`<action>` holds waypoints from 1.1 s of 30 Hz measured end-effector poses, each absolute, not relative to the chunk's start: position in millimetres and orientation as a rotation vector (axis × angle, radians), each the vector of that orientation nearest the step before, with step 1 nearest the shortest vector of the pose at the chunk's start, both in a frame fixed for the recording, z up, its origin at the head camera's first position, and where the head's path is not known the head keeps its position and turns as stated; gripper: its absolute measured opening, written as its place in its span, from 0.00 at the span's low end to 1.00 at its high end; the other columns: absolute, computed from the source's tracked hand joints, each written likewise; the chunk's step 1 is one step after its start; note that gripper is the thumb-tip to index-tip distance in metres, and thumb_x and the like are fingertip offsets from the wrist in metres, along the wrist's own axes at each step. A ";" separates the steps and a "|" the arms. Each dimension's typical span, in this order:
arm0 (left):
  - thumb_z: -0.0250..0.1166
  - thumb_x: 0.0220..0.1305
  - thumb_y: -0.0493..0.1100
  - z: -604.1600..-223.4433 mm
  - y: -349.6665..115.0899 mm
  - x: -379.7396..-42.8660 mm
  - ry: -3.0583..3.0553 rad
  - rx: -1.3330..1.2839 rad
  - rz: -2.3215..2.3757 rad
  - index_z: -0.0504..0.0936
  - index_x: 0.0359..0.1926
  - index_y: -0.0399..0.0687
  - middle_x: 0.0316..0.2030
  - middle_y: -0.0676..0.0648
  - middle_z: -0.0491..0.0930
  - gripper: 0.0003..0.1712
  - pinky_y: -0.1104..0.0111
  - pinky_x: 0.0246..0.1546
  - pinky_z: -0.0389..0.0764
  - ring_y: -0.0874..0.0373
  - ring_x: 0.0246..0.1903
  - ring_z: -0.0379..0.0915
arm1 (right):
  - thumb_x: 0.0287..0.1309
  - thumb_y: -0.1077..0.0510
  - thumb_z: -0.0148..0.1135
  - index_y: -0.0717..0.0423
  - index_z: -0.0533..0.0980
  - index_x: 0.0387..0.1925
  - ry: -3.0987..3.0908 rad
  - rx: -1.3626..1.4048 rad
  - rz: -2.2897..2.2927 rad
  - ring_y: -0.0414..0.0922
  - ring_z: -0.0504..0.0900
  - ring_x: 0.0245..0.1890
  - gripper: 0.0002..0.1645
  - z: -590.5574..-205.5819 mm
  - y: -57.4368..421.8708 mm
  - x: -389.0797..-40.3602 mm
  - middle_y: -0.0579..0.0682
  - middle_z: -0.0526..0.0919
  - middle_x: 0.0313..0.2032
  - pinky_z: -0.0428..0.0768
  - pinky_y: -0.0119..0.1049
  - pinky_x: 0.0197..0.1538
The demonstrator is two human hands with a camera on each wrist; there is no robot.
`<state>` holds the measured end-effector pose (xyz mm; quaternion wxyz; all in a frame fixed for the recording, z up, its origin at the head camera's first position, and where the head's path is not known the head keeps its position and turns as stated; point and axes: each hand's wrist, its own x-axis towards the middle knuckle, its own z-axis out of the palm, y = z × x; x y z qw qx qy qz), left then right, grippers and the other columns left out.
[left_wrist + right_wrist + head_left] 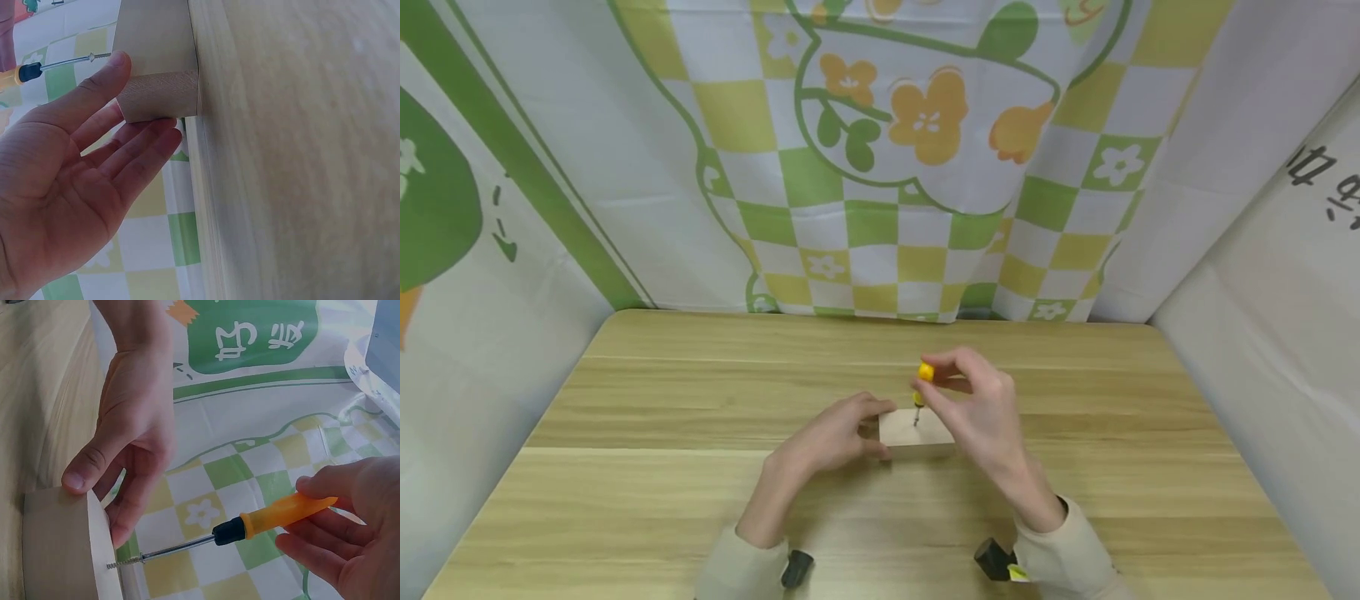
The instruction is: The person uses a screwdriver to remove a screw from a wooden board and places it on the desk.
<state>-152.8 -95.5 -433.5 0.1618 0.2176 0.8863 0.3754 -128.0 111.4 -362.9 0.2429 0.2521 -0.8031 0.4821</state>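
A pale wooden block (895,427) lies on the table. My left hand (831,437) grips its left end, thumb on the near side and fingers on the far side. Above the block, my right hand (985,408) pinches the yellow handle of a screwdriver (281,515) between thumb and fingertips. The shaft points down toward the block's upper face. At its tip is a threaded screw (122,563), whose point meets the block in the right wrist view. In the left wrist view the screw (99,56) shows close to my left thumb.
The wood-grain table (662,400) runs back to a hanging cloth (872,225) with green and yellow checks. White printed sheets (1262,333) close in both sides. Dark wrist devices (995,558) sit at both sleeves.
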 end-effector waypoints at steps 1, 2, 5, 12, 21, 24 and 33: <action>0.75 0.55 0.43 -433.3 -95.8 -152.8 2.528 0.620 1.072 0.73 0.67 0.46 0.58 0.43 0.78 0.38 0.52 0.63 0.75 0.48 0.58 0.75 | 0.47 0.72 0.74 0.63 0.81 0.38 -2.203 0.686 1.339 0.47 0.87 0.36 0.15 -362.5 111.1 -127.8 0.55 0.87 0.37 0.87 0.32 0.40; 0.75 0.55 0.44 -433.4 -96.0 -152.8 2.527 0.618 1.073 0.73 0.67 0.46 0.58 0.44 0.78 0.38 0.52 0.63 0.75 0.48 0.58 0.75 | 0.48 0.72 0.73 0.64 0.81 0.39 -2.212 0.684 1.359 0.48 0.88 0.37 0.15 -362.2 110.7 -127.7 0.56 0.87 0.38 0.87 0.32 0.41; 0.75 0.55 0.44 -433.4 -96.3 -152.8 2.522 0.618 1.078 0.73 0.67 0.46 0.59 0.44 0.78 0.38 0.52 0.64 0.74 0.48 0.59 0.74 | 0.50 0.74 0.69 0.65 0.80 0.43 -2.229 0.698 1.412 0.50 0.89 0.40 0.16 -362.1 108.6 -126.9 0.58 0.88 0.41 0.87 0.32 0.43; 0.74 0.56 0.45 -433.2 -95.7 -153.1 2.525 0.620 1.069 0.74 0.67 0.48 0.58 0.44 0.78 0.37 0.52 0.63 0.75 0.48 0.59 0.74 | 0.53 0.77 0.60 0.64 0.78 0.48 -2.219 0.753 1.380 0.51 0.88 0.45 0.19 -365.1 104.1 -126.4 0.57 0.88 0.45 0.86 0.34 0.48; 0.74 0.57 0.45 -433.4 -95.5 -152.2 2.539 0.610 1.058 0.74 0.67 0.47 0.58 0.43 0.78 0.36 0.52 0.62 0.76 0.48 0.58 0.75 | 0.53 0.70 0.71 0.62 0.81 0.45 -2.152 0.701 1.181 0.47 0.83 0.46 0.16 -374.4 109.1 -132.2 0.55 0.82 0.46 0.84 0.38 0.51; 0.74 0.57 0.45 -434.0 -95.8 -152.5 2.544 0.617 1.053 0.74 0.66 0.46 0.58 0.43 0.78 0.36 0.52 0.62 0.75 0.47 0.58 0.75 | 0.51 0.68 0.74 0.62 0.82 0.46 -2.130 0.684 1.127 0.44 0.82 0.38 0.18 -375.4 110.0 -133.1 0.53 0.79 0.40 0.85 0.35 0.43; 0.74 0.57 0.44 -432.8 -95.2 -152.3 2.553 0.622 1.039 0.74 0.67 0.47 0.60 0.43 0.77 0.36 0.52 0.64 0.74 0.47 0.60 0.73 | 0.50 0.69 0.74 0.62 0.82 0.40 -2.135 0.672 1.249 0.45 0.84 0.35 0.14 -368.5 109.9 -128.2 0.53 0.84 0.36 0.86 0.29 0.41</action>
